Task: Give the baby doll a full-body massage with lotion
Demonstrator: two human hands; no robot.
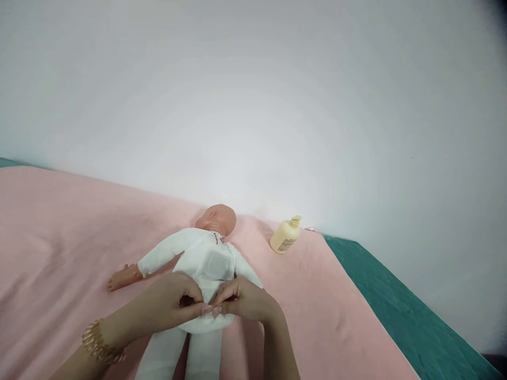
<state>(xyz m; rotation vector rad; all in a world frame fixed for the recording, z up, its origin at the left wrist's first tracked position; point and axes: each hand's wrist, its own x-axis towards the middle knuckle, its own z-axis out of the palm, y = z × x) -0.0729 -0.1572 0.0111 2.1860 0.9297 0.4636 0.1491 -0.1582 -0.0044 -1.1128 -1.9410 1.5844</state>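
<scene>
A baby doll [216,261] with a white cloth body lies on its back, its bare plastic head turned to one side. Round its hips is what looks like a white diaper [204,324]. My left hand [178,298] is closed in a pinch on the front of the diaper at the waist. Right beside it, my right hand [241,298] pinches the same spot, and the fingertips of both hands nearly touch. The exact bit of material between the fingers is hidden. A beaded bracelet [97,343] circles my left wrist.
A pale yellow pump bottle [285,236] stands to the right of the doll's head. Pink cloth [79,221] with some creases lies under everything, over a green surface [396,295] that shows at the right. A white wall [253,105] rises behind.
</scene>
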